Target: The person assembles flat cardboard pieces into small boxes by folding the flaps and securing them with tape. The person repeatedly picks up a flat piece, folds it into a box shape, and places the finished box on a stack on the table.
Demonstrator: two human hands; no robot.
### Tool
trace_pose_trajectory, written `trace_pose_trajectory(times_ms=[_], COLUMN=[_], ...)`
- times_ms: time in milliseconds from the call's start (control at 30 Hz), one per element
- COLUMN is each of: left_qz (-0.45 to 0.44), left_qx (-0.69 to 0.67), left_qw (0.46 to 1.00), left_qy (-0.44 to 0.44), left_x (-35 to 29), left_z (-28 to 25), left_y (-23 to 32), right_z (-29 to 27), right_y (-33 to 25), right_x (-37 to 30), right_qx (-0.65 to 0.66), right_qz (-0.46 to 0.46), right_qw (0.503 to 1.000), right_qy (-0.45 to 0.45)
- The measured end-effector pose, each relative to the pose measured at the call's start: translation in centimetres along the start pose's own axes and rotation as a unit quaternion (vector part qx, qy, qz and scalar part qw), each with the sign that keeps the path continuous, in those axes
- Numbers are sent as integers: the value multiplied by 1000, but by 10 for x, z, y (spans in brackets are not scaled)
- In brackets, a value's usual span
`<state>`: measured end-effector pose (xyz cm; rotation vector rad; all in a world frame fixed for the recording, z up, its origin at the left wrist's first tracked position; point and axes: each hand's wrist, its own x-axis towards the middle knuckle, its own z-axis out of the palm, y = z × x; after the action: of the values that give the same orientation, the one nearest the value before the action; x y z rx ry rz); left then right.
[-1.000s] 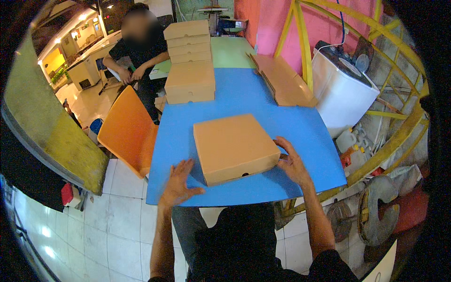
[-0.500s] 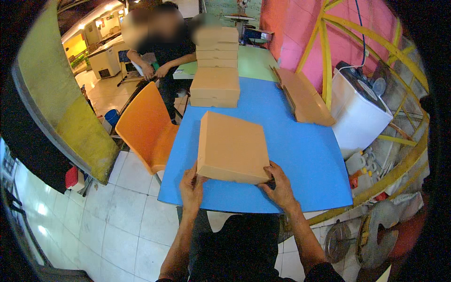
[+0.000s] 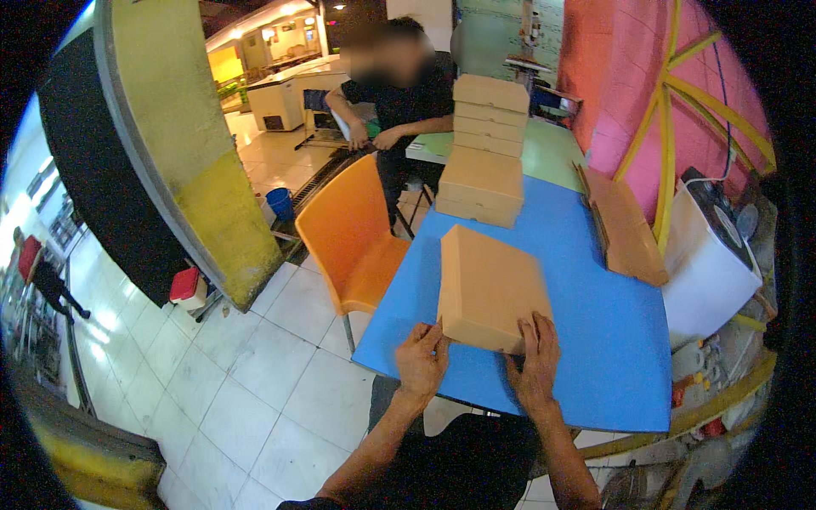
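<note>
A closed brown cardboard box (image 3: 491,287) with slanted sides sits at the near part of the blue table (image 3: 595,357). My left hand (image 3: 422,359) is closed at the box's near left corner, its fingertips pinching the edge. On the near right corner, my right hand (image 3: 535,361) grips the box, fingers over the top edge and thumb lower down at the front. Beyond it stands a stack of similar boxes (image 3: 483,177), close to the table's left edge.
Flattened cardboard (image 3: 619,223) lies along the table's right side. An orange chair (image 3: 353,229) stands at the left. A seated co-worker (image 3: 408,98) is behind it. To the right is a white washing machine (image 3: 710,255); a person in red (image 3: 34,259) stands far left.
My view has turned left, so the table and boxes appear farther right. My right hand's fingers now reach higher over the box's edge. A person in red has come into view.
</note>
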<state>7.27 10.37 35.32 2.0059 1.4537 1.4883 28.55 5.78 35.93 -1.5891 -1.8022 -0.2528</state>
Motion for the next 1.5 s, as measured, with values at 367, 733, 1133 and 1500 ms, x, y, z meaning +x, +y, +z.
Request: trace_pose_trajectory(times_ms=[367, 733, 1133, 1500], left_qz=[-401, -264, -38, -10], left_qx=[-464, -516, 192, 193], left_qw=[786, 809, 972, 975], left_qy=[-81, -103, -130, -108], left_x=[-6, 51, 111, 113], left_z=[14, -2, 76, 74], left_y=[-20, -52, -101, -99], right_z=[-7, -9, 50, 136], right_y=[18, 8, 60, 116], right_x=[-2, 72, 252, 311], right_qx=[-99, -136, -197, -246], right_qz=[-183, -271, -181, -109], right_qw=[978, 950, 951, 960], right_qy=[21, 76, 154, 74])
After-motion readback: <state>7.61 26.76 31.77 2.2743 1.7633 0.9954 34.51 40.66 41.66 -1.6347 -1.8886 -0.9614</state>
